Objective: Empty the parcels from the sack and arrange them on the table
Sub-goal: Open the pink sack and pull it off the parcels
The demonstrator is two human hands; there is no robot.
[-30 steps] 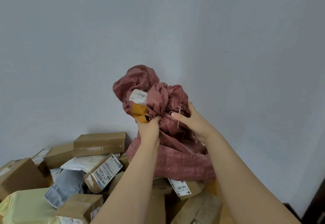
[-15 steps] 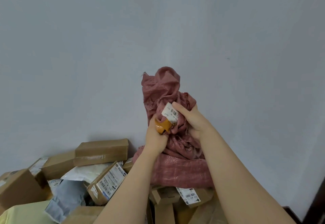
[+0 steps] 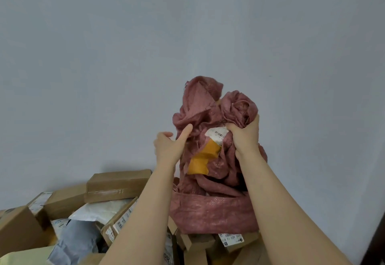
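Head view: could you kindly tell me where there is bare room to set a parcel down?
No bare surface shows: brown cardboard boxes and grey and white plastic mailers crowd everything left of and beneath the pink woven sack. Right of the right hand only grey wall shows.

A plain pale grey-blue wall (image 3: 125, 56) fills most of the view, evenly lit and slightly darker toward the upper corners. A tiny dark speck (image 3: 270, 76) marks it right of centre. A dark, near-black strip (image 3: 375, 241) cuts the bottom right corner; what it is cannot be told.
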